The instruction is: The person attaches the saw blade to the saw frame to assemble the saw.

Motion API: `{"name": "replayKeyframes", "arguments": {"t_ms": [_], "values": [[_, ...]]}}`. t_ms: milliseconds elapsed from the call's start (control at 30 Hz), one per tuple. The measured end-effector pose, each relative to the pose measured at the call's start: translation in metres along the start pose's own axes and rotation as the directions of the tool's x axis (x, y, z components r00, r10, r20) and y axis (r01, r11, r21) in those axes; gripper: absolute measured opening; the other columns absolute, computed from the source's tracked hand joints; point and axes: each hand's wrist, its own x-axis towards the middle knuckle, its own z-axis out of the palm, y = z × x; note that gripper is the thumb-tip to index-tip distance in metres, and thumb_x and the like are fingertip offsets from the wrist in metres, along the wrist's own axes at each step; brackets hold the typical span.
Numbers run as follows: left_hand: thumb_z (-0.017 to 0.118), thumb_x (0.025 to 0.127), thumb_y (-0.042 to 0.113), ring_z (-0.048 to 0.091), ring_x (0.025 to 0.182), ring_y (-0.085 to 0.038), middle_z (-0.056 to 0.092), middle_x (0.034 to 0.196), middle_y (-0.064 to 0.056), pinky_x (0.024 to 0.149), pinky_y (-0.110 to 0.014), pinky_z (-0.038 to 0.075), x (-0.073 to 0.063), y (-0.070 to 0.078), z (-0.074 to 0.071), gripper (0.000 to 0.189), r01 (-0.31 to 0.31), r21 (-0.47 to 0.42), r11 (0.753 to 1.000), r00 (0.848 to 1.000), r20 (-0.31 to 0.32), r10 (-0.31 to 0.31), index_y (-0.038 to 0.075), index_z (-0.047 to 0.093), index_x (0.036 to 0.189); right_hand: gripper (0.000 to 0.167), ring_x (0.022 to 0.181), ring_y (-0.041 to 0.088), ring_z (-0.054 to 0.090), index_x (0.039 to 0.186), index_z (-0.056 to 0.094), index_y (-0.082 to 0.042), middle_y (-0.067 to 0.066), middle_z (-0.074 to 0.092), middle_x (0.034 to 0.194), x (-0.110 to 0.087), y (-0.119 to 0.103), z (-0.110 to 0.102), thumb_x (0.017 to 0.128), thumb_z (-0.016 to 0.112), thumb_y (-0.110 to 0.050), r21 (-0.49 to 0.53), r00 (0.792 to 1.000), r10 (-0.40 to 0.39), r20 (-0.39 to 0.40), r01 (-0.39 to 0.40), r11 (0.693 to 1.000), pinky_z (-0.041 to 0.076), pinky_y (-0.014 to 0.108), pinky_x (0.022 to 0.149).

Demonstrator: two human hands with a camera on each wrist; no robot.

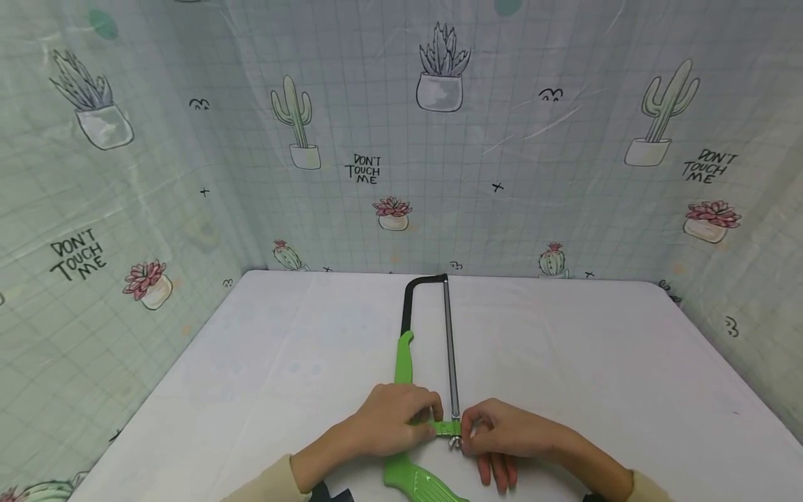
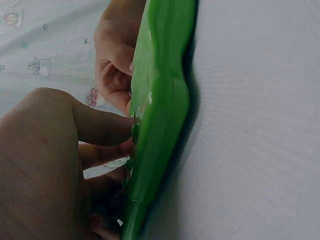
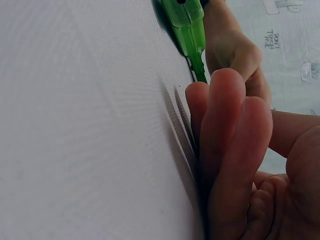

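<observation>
A hacksaw (image 1: pixel 403 359) lies on the white table, its green handle towards me and its black front frame pointing away. Its grey blade (image 1: pixel 450 348) runs along the right side down to a short green arm. My left hand (image 1: pixel 395 420) grips that green arm between thumb and fingers, its palm over the saw's frame. Close by, the curled thumb and forefinger of my right hand (image 1: pixel 505 432) are at the small silver wing nut (image 1: pixel 454 442) below the blade's end. The right hand's other fingers (image 3: pixel 232 125) extend loosely over the table. Fingertips partly hide the nut.
The white table (image 1: pixel 301 348) stretches out on both sides of the saw. Behind and beside it hangs a pale cloth (image 1: pixel 439 174) printed with potted plants. Dark pieces (image 1: pixel 335 493) show below the left wrist at the bottom edge.
</observation>
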Motion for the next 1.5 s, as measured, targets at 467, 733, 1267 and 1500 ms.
{"name": "replayKeyframes", "arguments": {"t_ms": [467, 733, 1267, 1500], "values": [[0.068, 0.088, 0.034, 0.048, 0.072, 0.006, 0.056, 0.078, 0.022, 0.063, -0.019, 0.038, -0.0011, -0.002, 0.0005, 0.01, 0.013, 0.01, 1.0, 1.0, 0.004, -0.013, 0.033, 0.07, 0.098, 0.008, 0.044, 0.007, 0.062, 0.101, 0.059, -0.005, 0.0, 0.07, 0.063, 0.0025, 0.0006, 0.0005, 0.098, 0.061, -0.013, 0.009, 1.0, 0.0, -0.002, 0.0, 1.0, 0.048, 0.021, 0.041], [0.067, 0.088, 0.034, 0.049, 0.073, 0.006, 0.056, 0.08, 0.022, 0.064, -0.018, 0.038, -0.0025, -0.0023, -0.0003, 0.011, 0.014, 0.013, 1.0, 1.0, 0.006, -0.014, 0.033, 0.07, 0.099, 0.009, 0.044, 0.007, 0.063, 0.101, 0.061, -0.004, 0.005, 0.071, 0.064, 0.0027, -0.0009, 0.0006, 0.097, 0.058, -0.011, 0.01, 1.0, 0.0, -0.004, 0.0, 1.0, 0.048, 0.021, 0.041], [0.067, 0.088, 0.034, 0.049, 0.074, 0.006, 0.058, 0.081, 0.021, 0.064, -0.018, 0.039, -0.0017, -0.0028, 0.0004, 0.01, -0.005, 0.018, 1.0, 1.0, -0.001, 0.005, 0.034, 0.07, 0.099, 0.024, 0.041, 0.008, 0.061, 0.096, 0.062, -0.002, 0.013, 0.07, 0.061, 0.004, 0.0002, 0.005, 0.099, 0.065, -0.025, 0.019, 0.999, -0.003, -0.048, 0.004, 1.0, 0.047, 0.023, 0.039], [0.067, 0.089, 0.034, 0.048, 0.073, 0.006, 0.057, 0.08, 0.021, 0.063, -0.018, 0.038, -0.0003, -0.0018, 0.0, 0.01, -0.003, 0.013, 1.0, 1.0, 0.01, 0.003, 0.033, 0.069, 0.099, 0.022, 0.041, 0.008, 0.061, 0.098, 0.061, -0.002, 0.006, 0.07, 0.06, 0.0034, -0.0001, 0.0041, 0.101, 0.063, -0.024, 0.009, 0.999, 0.0, -0.05, 0.001, 1.0, 0.047, 0.023, 0.039]]}}
